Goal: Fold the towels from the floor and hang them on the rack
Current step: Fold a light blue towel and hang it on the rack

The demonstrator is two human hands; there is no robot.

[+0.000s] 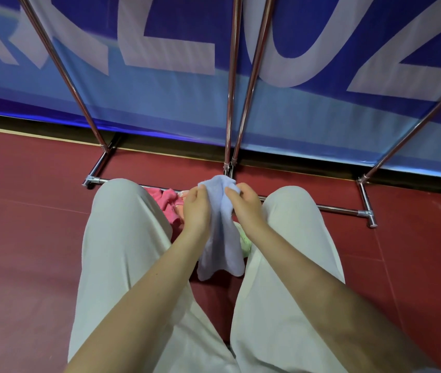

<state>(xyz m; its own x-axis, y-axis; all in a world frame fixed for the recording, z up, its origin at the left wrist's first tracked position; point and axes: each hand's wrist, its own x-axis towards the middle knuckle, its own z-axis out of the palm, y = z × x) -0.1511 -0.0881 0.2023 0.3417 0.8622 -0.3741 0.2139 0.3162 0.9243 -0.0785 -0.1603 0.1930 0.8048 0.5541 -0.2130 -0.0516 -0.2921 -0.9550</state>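
Two bare forearms reach up from the bottom of the frame over a pair of pale, loose trouser legs [122, 265] that fill the lower half. At the centre, the left hand [197, 208] and the right hand [246, 204] each pinch the bunched upper part of a small light-blue terry towel [222, 238], which hangs down between the knees. Just behind it, partly hidden, a crumpled pink towel [169, 203] lies left of centre on the dark red floor [25, 224], and a pale green cloth [245, 242] peeks out beside the right wrist. Beyond them the chrome tubular rack [335, 209] stands on the floor, its poles slanting towards the top edge. A blue banner with large white letters [173, 49] fills the upper frame.
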